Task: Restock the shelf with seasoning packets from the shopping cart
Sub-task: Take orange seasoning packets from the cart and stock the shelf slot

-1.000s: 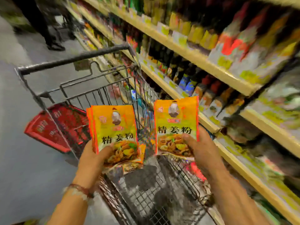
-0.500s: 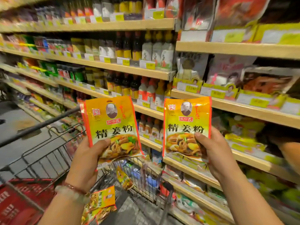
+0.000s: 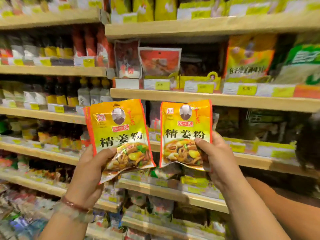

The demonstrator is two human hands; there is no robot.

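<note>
gripping yellow seasoning packets point(image 3: 119, 134) (red-edged), both hands point(image 3: 90, 170), facing shelf point(image 3: 225, 99)

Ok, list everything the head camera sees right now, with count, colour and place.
left packets: more than one, stacked, orange-yellow, held up left of centre
right packet: at least one, orange-yellow, held up at centre
shelves: several tiers, pale wood, filling the background
bottles: many, dark and pale, left shelves
bagged goods: many, red, yellow, green, right shelves
price tags: many, yellow-green, shelf edges
bracelet: one, reddish, left wrist
left hand: grips left packets
right hand: grips right packet
</note>
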